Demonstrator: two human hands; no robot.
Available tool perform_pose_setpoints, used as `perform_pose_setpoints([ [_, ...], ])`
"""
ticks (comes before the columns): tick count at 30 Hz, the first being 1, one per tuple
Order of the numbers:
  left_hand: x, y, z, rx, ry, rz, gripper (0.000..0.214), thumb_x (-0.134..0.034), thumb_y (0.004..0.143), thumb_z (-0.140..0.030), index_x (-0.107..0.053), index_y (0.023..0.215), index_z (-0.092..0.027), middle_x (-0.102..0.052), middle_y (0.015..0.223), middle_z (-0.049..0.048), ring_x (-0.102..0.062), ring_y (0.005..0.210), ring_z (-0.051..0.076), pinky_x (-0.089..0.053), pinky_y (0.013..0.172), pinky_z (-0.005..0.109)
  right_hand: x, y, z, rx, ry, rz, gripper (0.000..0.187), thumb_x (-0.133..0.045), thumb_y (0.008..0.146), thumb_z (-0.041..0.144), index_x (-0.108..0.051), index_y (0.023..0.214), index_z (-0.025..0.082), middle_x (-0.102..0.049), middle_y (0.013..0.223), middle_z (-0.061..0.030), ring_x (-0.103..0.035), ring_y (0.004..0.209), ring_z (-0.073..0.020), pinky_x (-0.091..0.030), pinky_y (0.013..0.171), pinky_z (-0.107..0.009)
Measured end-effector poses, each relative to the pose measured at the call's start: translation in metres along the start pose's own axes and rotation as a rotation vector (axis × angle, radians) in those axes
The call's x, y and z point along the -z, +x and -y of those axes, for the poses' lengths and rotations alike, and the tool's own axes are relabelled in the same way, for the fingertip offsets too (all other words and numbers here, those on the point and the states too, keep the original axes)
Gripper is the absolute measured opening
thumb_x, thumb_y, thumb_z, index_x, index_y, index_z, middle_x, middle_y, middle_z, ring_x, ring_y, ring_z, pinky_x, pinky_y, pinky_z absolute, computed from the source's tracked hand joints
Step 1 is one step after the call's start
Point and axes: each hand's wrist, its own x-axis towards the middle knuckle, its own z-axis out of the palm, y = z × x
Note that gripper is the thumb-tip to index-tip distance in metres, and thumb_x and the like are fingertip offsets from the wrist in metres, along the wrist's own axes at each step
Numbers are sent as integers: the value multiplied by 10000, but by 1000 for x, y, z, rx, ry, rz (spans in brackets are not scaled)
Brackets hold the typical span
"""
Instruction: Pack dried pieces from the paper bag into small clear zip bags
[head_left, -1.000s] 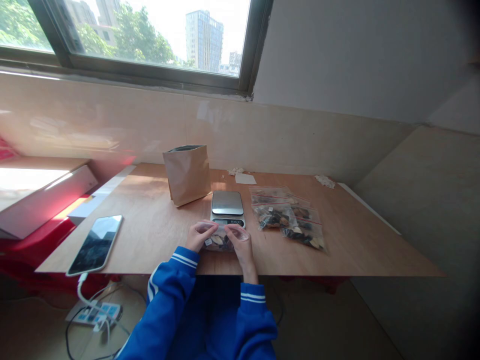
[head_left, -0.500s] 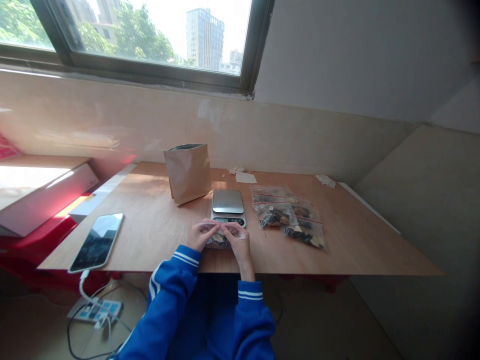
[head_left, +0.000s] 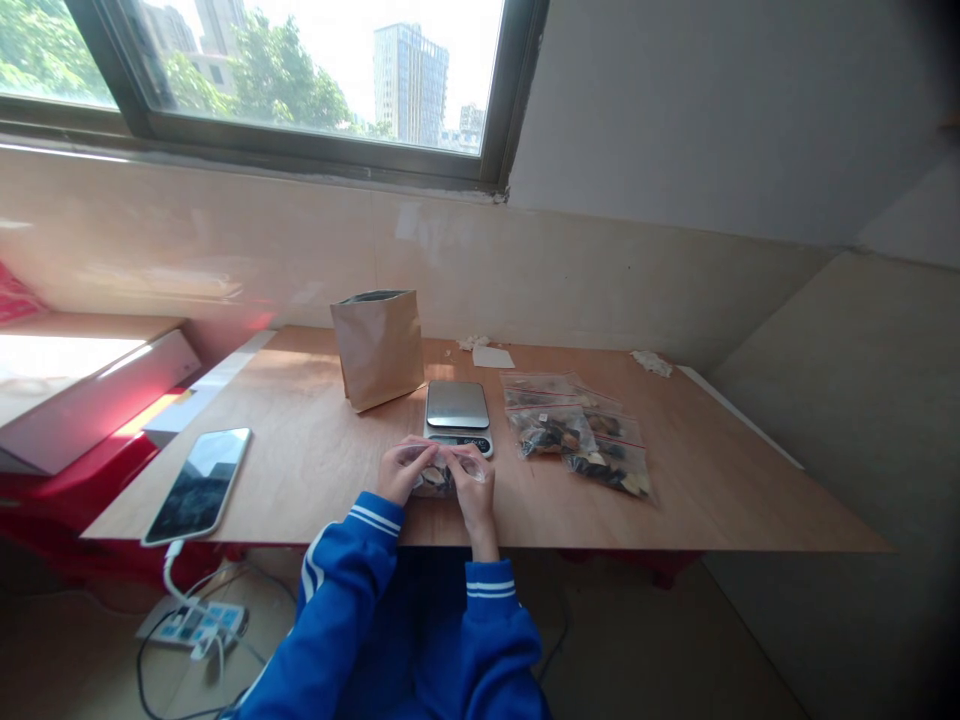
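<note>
A clear zip bag (head_left: 433, 482) with dark and pale pieces inside is held upright at the table's front edge. My left hand (head_left: 397, 472) pinches its top edge on the left. Close beside it, my right hand (head_left: 474, 490) pinches the same edge, thumbs nearly meeting. Just behind the bag stands a kitchen scale (head_left: 457, 405) with a bare steel plate and a lit display, partly covered by my fingers. An open brown paper bag (head_left: 379, 350) stands behind and left of the scale.
Several filled zip bags (head_left: 555, 430) lie overlapping right of the scale. A phone (head_left: 199, 485) on a charging cable lies at the left front, above a power strip (head_left: 199, 625) on the floor. A white paper (head_left: 493, 357) and crumpled tissue (head_left: 651, 362) lie toward the back.
My right hand has shifted slightly left along the bag's top, closer to my left hand. The scale and the other bags have stayed in place.
</note>
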Motion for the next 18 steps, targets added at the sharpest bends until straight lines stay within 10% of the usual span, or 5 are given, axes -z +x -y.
perform_pose_setpoints([
  [18,-3,1,8,299,-367,-141,517,-670,675,-628,-692,761,-119,-703,637,81,-673,557,218,-545,589,337,2,3,-3,-110,-37,-155,448,-489,872,556,-668,843,147,-697,732,-53,-628,698,-189,-475,706,-291],
])
